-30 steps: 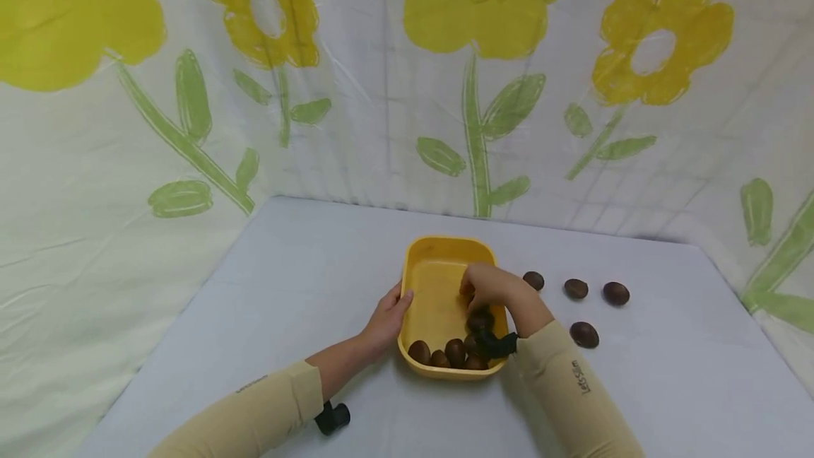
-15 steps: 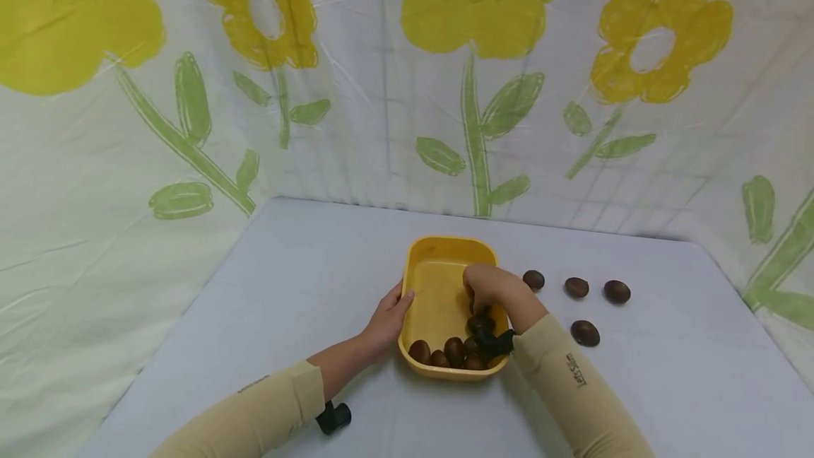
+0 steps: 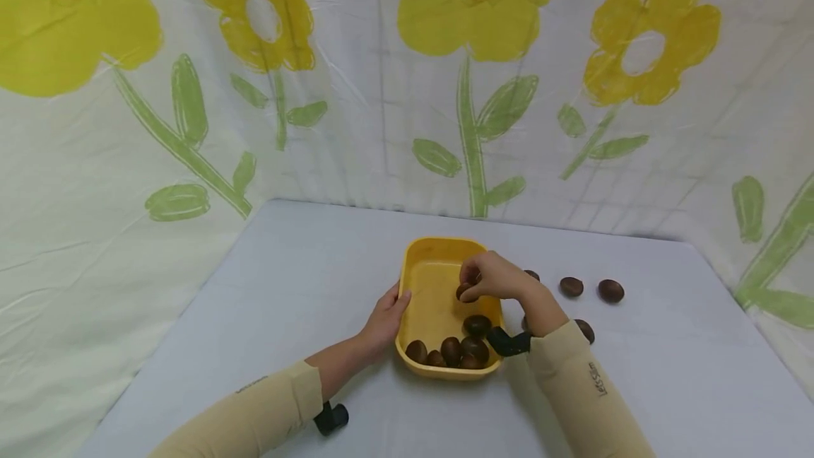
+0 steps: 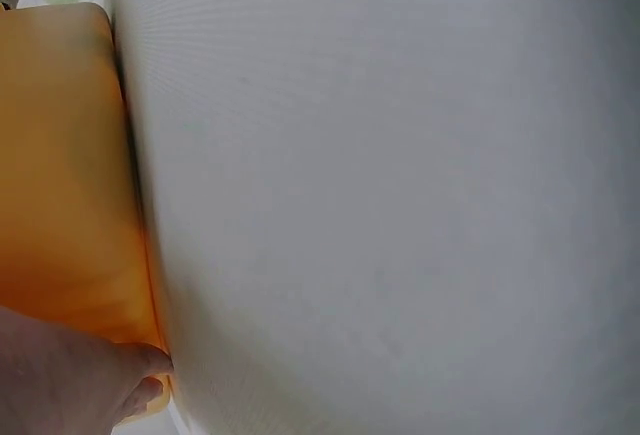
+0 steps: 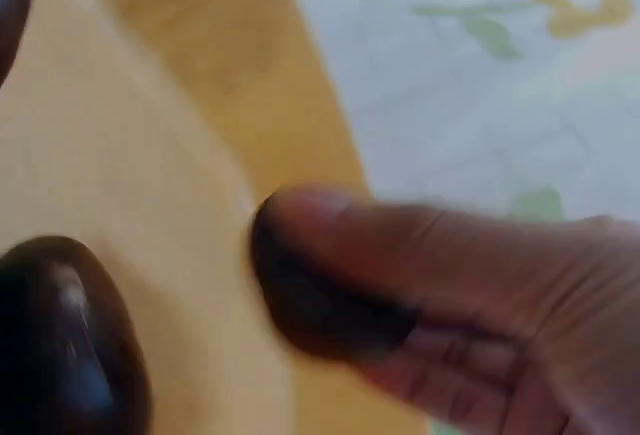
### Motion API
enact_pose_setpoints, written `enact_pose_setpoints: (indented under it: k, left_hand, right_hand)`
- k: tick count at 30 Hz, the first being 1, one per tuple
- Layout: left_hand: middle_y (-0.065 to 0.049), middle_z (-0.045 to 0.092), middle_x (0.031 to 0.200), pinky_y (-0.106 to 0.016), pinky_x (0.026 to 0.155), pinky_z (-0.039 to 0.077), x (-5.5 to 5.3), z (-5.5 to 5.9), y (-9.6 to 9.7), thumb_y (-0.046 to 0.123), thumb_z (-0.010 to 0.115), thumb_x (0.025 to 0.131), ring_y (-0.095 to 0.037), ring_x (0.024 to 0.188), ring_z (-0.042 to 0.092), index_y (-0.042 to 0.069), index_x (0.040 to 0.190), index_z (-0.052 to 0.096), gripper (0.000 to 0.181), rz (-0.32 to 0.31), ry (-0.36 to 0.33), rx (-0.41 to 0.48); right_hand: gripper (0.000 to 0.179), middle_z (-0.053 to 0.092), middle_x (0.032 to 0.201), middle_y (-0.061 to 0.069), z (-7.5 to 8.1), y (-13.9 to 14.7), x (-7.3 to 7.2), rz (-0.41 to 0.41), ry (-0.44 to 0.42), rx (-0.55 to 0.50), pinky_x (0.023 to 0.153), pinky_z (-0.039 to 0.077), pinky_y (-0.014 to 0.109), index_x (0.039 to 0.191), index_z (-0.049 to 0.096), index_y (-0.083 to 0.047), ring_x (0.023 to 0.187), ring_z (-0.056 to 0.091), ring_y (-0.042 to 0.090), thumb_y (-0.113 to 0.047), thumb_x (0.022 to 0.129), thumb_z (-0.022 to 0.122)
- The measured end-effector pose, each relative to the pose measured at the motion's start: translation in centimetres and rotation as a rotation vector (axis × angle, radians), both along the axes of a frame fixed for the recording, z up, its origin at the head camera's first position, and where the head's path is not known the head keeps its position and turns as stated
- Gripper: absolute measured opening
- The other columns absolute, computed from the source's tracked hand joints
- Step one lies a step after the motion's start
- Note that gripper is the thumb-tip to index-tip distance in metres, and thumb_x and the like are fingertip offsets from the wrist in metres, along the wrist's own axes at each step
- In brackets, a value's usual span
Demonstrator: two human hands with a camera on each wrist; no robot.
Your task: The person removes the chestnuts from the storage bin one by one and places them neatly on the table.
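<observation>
A yellow rectangular tray (image 3: 432, 302) with rounded corners is on the table. My left hand (image 3: 384, 320) grips its left side, the thumb over the rim; in the left wrist view, fingertips (image 4: 152, 360) show against the outer wall. My right hand (image 3: 499, 278) is over the tray's right side and pinches a dark brown chestnut (image 5: 320, 300) between thumb and fingers. Several shiny chestnuts lie inside the tray, mostly gathered at the near end, one larger chestnut (image 3: 477, 325) a little apart from them.
Right of the tray, several chestnuts lie loose on the white tabletop, such as one chestnut (image 3: 611, 291) at the far right. My right forearm partly covers others. A sheet with painted yellow flowers (image 3: 473, 6) hangs behind the table.
My right hand has risen from low among the chestnuts, and a chestnut now shows in its fingers. The left hand and the tray have stayed put.
</observation>
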State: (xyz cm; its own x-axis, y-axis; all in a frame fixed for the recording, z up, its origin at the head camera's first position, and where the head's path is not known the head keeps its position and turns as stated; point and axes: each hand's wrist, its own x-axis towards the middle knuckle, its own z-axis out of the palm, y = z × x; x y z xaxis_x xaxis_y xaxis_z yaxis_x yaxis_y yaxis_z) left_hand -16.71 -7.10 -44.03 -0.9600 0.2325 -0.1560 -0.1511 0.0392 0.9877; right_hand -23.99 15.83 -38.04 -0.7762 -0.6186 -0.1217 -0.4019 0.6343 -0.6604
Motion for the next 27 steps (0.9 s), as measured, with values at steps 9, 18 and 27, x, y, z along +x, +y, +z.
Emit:
enact_pose_setpoints:
  k: [9, 18, 27]
  left_hand:
    - [-0.014, 0.027, 0.153, -0.048, 0.113, 0.025, -0.1, 0.1, 0.0, 0.024, 0.031, 0.103, -0.030, 0.137, 0.031, 0.005, 0.149, 0.016, 0.052, 0.013, -0.008, -0.022]
    - [-0.016, 0.036, 0.146, -0.046, 0.107, 0.035, -0.1, 0.0, 0.0, 0.025, 0.030, 0.103, -0.030, 0.127, 0.044, 0.006, 0.149, 0.016, 0.052, 0.000, 0.005, -0.014]
    - [-0.015, 0.033, 0.149, -0.047, 0.108, 0.033, -0.2, 0.1, 0.1, 0.025, 0.031, 0.103, -0.030, 0.130, 0.042, 0.007, 0.150, 0.015, 0.052, -0.004, 0.003, -0.020]
  right_hand:
    - [0.029, 0.071, 0.092, 0.009, 0.7, 4.7, 0.6, -0.158, -0.093, -0.286, 0.075, 0.056, 0.031, 0.092, 0.065, -0.005, 0.081, 0.069, 0.017, -0.025, 0.076, 0.077]
    - [0.030, 0.071, 0.089, -0.001, 0.3, 8.4, 2.2, -0.228, -0.115, -0.475, 0.074, 0.056, 0.029, 0.100, 0.061, 0.006, 0.081, 0.069, 0.014, -0.014, 0.080, 0.072]
    - [0.015, 0.069, 0.090, -0.013, -1.2, 11.9, 4.0, -0.305, -0.079, -0.584, 0.074, 0.055, 0.022, 0.095, 0.066, -0.010, 0.084, 0.066, 0.005, -0.004, 0.082, 0.068]
